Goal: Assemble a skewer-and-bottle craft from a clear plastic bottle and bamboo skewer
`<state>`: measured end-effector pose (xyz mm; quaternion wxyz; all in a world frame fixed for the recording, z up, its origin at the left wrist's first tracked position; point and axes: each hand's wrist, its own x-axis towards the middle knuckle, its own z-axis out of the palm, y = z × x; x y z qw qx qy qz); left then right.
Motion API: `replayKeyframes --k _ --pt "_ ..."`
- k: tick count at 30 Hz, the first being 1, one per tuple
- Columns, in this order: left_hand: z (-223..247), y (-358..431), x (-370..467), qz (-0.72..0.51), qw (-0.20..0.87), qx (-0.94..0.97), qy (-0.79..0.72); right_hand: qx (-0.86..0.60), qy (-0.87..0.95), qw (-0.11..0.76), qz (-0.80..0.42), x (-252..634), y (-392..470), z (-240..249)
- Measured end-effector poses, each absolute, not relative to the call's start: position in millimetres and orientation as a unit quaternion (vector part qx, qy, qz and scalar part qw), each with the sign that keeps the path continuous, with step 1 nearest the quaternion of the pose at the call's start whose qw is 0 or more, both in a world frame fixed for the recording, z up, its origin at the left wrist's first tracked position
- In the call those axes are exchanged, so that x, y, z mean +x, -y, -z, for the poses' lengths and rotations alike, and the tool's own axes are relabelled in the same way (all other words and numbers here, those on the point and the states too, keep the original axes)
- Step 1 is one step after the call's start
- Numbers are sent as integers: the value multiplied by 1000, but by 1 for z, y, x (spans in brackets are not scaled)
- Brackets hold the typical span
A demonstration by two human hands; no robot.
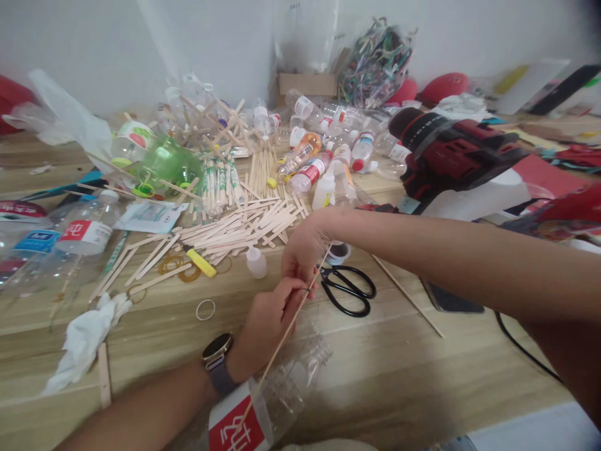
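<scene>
My left hand [265, 322], with a watch at the wrist, is closed on a thin wooden skewer [277, 356] that slants up to the right. Near its upper part the skewer has a small dark mark or band. My right hand [300, 250] reaches in from the right, fingers bent together against my left fingertips, close to that mark. What the right fingers pinch is hidden. Under the skewer's lower end lies a clear plastic bottle [270, 416] with a red and white label, on its side. Black-handled scissors [347, 291] rest just right of my hands.
Loose craft sticks [235, 232] spread across the table beyond my hands, with a small dropper bottle [256, 262], a yellow-handled tool [201, 262] and rubber bands nearby. Many plastic bottles [312, 172] lie farther back. A red-black power drill [455, 150] stands at right, above a phone [453, 299].
</scene>
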<state>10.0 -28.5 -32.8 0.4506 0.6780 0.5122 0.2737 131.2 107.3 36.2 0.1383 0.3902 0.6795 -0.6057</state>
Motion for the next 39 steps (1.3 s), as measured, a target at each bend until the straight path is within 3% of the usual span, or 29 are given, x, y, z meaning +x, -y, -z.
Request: replayKeyframes --k 3,11,19,28,33,39 --pt "34 28 10 -283 454 674 -510 409 -688 57 597 131 -107 -35" --pt "35 28 11 -282 454 676 -508 360 -692 197 594 130 -105 -38" --pt "29 30 10 -262 438 692 -511 337 -692 205 604 130 -109 -39" --pt "24 30 12 -260 400 714 -512 267 -690 321 592 132 -112 -30" --pt "28 29 12 -261 425 696 -516 248 -754 306 525 133 -107 -35" --pt "27 30 11 -284 393 697 -529 244 -871 209 372 136 -93 -50"
